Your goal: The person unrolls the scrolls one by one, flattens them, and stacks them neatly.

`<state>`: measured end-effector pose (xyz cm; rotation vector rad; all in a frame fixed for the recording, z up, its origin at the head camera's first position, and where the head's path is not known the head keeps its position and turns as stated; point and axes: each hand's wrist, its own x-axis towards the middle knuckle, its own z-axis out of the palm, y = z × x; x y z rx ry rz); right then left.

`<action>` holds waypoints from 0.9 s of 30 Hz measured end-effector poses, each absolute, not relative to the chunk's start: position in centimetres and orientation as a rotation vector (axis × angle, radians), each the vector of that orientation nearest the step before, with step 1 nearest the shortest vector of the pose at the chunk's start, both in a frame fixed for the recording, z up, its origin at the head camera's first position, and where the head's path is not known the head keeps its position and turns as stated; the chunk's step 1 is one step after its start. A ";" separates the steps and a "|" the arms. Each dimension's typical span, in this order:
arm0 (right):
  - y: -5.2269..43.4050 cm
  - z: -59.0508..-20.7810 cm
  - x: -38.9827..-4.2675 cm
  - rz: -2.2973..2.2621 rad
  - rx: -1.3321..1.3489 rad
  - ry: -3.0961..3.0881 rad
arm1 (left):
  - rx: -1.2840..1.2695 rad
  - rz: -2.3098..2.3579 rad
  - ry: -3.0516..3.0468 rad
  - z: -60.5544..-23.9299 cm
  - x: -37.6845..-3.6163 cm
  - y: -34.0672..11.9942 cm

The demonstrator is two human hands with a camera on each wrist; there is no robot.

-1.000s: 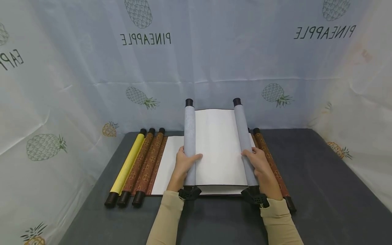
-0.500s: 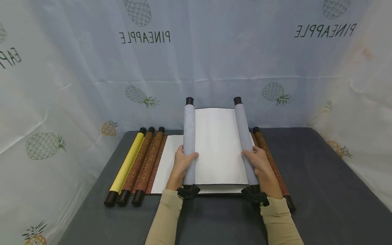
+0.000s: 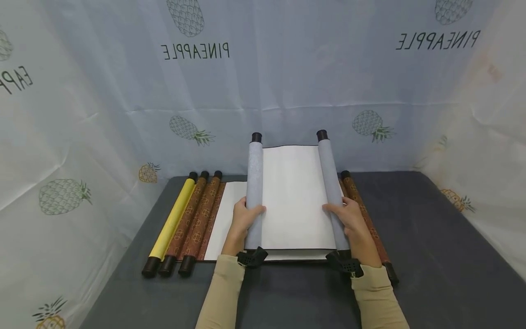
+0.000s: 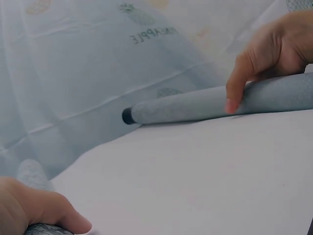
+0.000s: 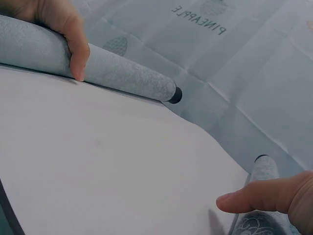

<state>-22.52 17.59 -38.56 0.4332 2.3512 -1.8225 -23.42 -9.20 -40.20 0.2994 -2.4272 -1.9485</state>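
Gripping the grey scroll (image 3: 293, 196), left hand (image 3: 242, 219) and right hand (image 3: 351, 219) each curl round one roller

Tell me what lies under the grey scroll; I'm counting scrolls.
Under the grey scroll, held by the left hand and right hand, lies a brown scroll opened flat, white inside. Its middle is covered, so anything else beneath is unseen.

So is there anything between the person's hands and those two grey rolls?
Nothing visible. The left hand already grips the left grey roll, and the right hand grips the right grey roll, with only the white sheet stretched between them.
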 end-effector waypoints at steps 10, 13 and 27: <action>17.9 -38.5 -22.5 -1.823 0.458 2.356 | 0.217 -1.913 -2.488 -39.7 -23.2 -10.4; 18.0 -38.5 -22.6 -1.818 0.445 2.354 | 0.176 -1.938 -2.529 -39.5 -23.2 -10.6; 18.4 -38.3 -22.3 -1.755 0.415 2.354 | 0.252 -1.950 -2.416 -39.9 -23.5 -9.8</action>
